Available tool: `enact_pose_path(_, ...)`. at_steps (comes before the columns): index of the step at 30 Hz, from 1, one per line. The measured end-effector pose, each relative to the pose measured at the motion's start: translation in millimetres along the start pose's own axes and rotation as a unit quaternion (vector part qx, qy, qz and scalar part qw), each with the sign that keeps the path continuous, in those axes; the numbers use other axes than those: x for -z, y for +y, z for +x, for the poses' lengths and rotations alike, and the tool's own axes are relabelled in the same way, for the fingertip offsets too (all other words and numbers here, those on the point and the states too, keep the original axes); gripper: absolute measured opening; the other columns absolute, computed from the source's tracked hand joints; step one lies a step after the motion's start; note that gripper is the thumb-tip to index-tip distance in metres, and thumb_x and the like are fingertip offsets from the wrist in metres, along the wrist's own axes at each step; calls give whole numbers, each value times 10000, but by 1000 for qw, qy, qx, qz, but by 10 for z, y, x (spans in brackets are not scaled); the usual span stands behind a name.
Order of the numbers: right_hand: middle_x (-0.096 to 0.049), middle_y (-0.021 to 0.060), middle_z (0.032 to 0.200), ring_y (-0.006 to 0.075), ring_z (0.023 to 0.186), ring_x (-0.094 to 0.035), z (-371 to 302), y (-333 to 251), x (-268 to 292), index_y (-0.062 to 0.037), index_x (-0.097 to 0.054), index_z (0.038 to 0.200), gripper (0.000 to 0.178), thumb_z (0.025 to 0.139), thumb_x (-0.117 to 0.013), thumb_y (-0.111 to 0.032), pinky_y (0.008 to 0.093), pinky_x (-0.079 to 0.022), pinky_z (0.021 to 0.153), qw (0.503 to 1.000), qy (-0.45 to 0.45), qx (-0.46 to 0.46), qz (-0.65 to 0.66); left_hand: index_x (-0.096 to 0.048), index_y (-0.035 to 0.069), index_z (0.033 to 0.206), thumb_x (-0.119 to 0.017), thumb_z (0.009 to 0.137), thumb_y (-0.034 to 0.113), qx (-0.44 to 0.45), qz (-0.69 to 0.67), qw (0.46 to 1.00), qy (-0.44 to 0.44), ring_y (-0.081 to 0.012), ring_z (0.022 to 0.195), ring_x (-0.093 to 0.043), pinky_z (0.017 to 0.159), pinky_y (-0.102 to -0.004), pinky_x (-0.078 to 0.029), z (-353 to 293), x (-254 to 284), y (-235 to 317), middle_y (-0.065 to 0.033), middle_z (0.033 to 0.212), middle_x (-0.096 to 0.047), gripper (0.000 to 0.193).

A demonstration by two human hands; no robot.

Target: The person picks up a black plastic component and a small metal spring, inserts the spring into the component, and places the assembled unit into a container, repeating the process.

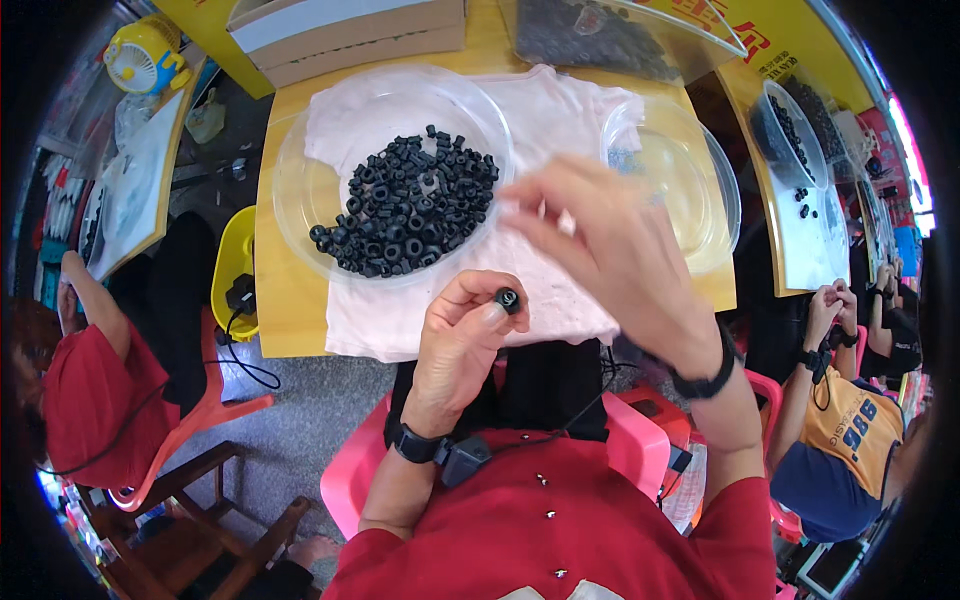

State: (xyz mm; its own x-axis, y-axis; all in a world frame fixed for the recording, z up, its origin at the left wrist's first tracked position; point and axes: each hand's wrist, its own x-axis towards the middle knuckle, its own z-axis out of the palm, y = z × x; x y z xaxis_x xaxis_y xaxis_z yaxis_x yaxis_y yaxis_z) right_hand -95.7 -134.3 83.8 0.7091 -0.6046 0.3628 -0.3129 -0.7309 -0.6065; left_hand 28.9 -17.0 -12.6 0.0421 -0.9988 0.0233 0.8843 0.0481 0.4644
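Observation:
Between its thumb and fingers, my left hand pinches a small black hollow cylindrical part, its round end facing up. This hand is just below the near rim of a wide clear plastic bowl. A heap of similar black parts lies in that bowl. My right hand is raised over the cloth, between this bowl and a second clear bowl at the right. Motion blurs its fingers, and whether they hold anything cannot be made out.
A pale pink cloth lies under both bowls on the wooden table. A cardboard box and a clear bin of dark parts stand behind. At left is a yellow basket. Other people sit at tables on both sides.

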Motion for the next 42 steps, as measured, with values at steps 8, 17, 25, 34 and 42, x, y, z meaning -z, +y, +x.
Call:
enact_pose_path(8,-609,194,672,346,657,-613,810,740,-413,41,-642,818,165,818,-611,-122,373,-490,627,992,-26,-60,-112,-580,-2,1055,-610,860,25,26,74,997,25,-190,883,-640,836,-327,-516,51,100,23,-134,999,-650,200)
enact_pose_path(17,-624,202,697,375,718,-622,892,630,-690,15,-645,752,137,780,-607,-113,444,-481,649,968,-72,-45,-238,-577,9,1065,-610,867,35,69,50,996,41,-189,872,-649,801,-329,-536,38,88,82,-139,1007,-651,203)
enact_pose_path(25,-642,169,740,315,699,-626,851,705,-572,10,-647,812,154,735,-637,-124,390,-485,634,991,-28,-52,-124,-581,5,1056,-608,868,39,8,77,997,11,-185,857,-649,801,-314,-526,77,97,-1,-137,994,-653,193)
enact_pose_path(34,-631,75,725,126,661,-574,-131,129,52,16,-653,872,179,761,-676,-122,266,-471,613,972,-15,-174,158,-580,-4,1060,-581,892,41,-39,119,990,60,-249,1062,-602,920,-367,-495,39,-78,-15,-177,1186,-580,173)
enact_pose_path(42,-615,78,772,120,653,-565,-636,125,30,24,-633,882,131,794,-655,-70,253,-465,588,954,28,-204,218,-550,-18,1080,-541,910,13,25,145,986,78,-210,1102,-582,1006,-393,-459,47,-251,-199,-165,1181,-590,173)
